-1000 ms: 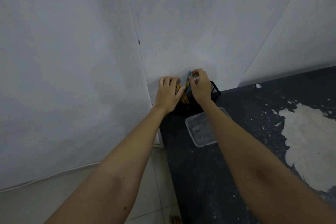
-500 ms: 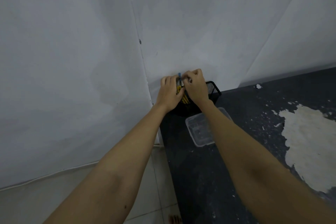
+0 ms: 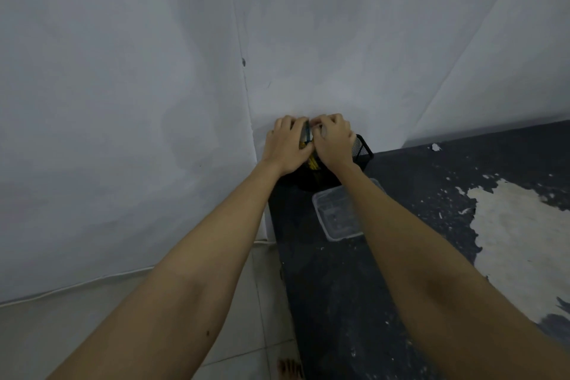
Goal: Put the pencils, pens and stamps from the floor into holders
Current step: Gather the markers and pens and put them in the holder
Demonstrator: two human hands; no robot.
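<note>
Yellow pencils [image 3: 312,160] sit bunched in the black mesh holder [image 3: 361,149] at the surface's [image 3: 385,256] back corner by the wall, both hands pressed together over them, left hand [image 3: 288,145] and right hand [image 3: 333,140] each with a closed grip on that bunch plus a blue pen [image 3: 307,133], clear plastic box [image 3: 336,213] just in front.

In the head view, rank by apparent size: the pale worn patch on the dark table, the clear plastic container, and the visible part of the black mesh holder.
1. Pale worn patch, largest.
2. Clear plastic container.
3. Black mesh holder, mostly hidden by both hands, so only its visible part is ranked.
</note>
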